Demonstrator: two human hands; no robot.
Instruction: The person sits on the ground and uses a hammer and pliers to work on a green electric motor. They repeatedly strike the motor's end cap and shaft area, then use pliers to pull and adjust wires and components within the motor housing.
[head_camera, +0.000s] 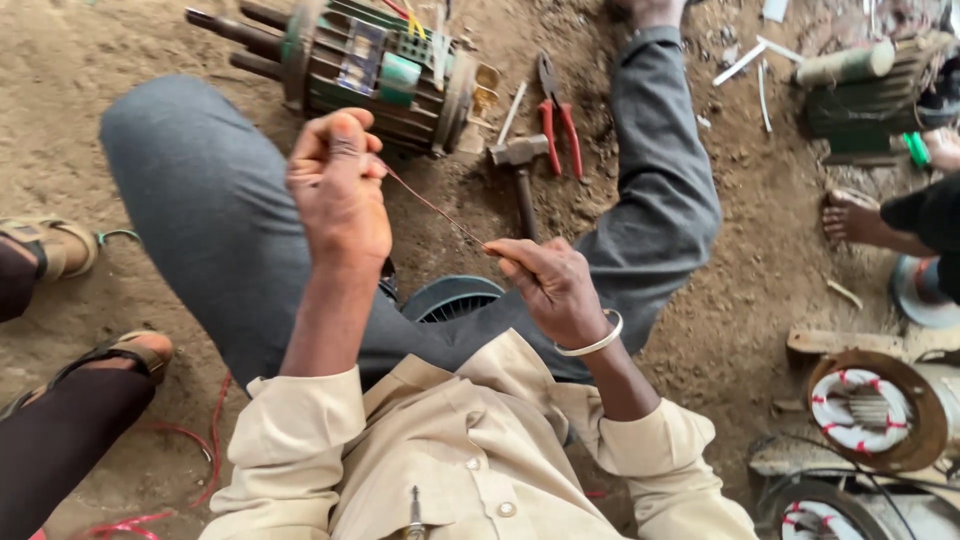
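Grip, left hand (338, 190): fist closed, thumb and fingers pinched on the far-left end of a thin wire (432, 208).
Grip, right hand (552, 285): fingers curled shut, pinching the wire's near-right end; silver bangle (597, 343) on the wrist.
Wire look: very thin, reddish-copper strand, pulled straight and taut, bare of any visible sleeve.
Wire vs grip: spans the gap between both hands, running diagonally from the raised left fist down to the lower right hand; held in the air, touching only the fingers.
Wire location: mid-scene, above the person's lap, over grey trousers (210, 220) and a round dark fan cover (452, 297).
Far side: green electric motor (370, 70) lying on its side on the dirt ground (740, 260), just beyond the left hand.
Tools: hammer (522, 165) and red-handled pliers (557, 115) on the ground right of the motor, well apart from the wire.
Right edge: motor stator (868, 408) with white-and-red bound windings; another person's bare foot (850, 217) farther off.
Left edge: another person's sandalled feet (115, 352); red cable (190, 480) on the ground near them.
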